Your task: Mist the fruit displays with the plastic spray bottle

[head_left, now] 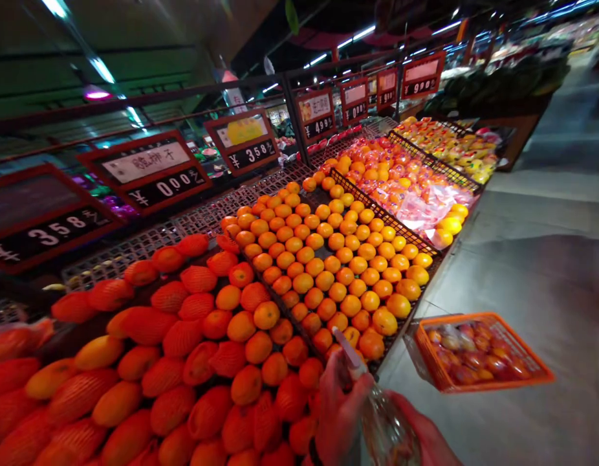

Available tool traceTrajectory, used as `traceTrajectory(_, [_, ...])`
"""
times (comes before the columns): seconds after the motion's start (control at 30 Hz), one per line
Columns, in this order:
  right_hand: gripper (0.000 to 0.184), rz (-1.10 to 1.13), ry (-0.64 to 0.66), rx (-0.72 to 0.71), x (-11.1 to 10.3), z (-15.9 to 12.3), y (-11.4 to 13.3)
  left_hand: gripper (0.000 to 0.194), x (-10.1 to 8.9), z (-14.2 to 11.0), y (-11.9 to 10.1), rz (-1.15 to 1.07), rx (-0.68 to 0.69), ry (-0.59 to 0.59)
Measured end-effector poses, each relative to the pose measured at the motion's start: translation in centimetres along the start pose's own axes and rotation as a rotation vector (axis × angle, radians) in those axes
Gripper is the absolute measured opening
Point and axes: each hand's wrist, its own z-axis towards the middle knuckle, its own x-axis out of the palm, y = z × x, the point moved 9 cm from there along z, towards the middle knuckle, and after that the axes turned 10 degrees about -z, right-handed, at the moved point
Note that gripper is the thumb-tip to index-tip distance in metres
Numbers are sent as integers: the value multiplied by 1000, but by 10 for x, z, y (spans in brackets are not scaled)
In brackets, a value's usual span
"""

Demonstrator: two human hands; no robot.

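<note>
Pale floor runs right of the fruit stand, an orange basket on it. Your left hand and right hand are together — both on a clear bag, low in front, near the oranges.

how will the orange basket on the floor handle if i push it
The basket looks like molded plastic, so it should stay stiff. The fruit piled inside probably makes it heavy. Low and wide, it seems unlikely to tip.
</note>
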Motion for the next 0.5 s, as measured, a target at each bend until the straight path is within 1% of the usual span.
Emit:
traceTrajectory(0.07, [97, -4, 28, -35, -5, 14, 13, 59, -3, 11, -13, 3, 52, 24])
traceTrajectory(0.13, [96, -3, 60, -62, -6, 30, 25, 64, -10, 22, -25, 36, 84, 6])
traceTrajectory(0.2, [98, 1, 92, -82, -3, 46, 35, 58, -18, 31, -33, 39, 77, -59])
traceTrajectory(0.3, [103, 32, 130, -108, 1, 71, 46, 41, -24, 43, -35, -28, 56, -164])
traceTrajectory(0.33, [101, 50, 137, -100, 1, 79, 47, 38, -25, 48, -35, -48, 65, -189])
traceTrajectory(0.4, [90, 82, 152, -51, -2, 93, 49, 36, -26, 59, -35, -44, 86, -219])
traceTrajectory(0.5, [70, 107, 191, 23, -10, 114, 58, 44, -30, 82, -35, -44, 88, -239])
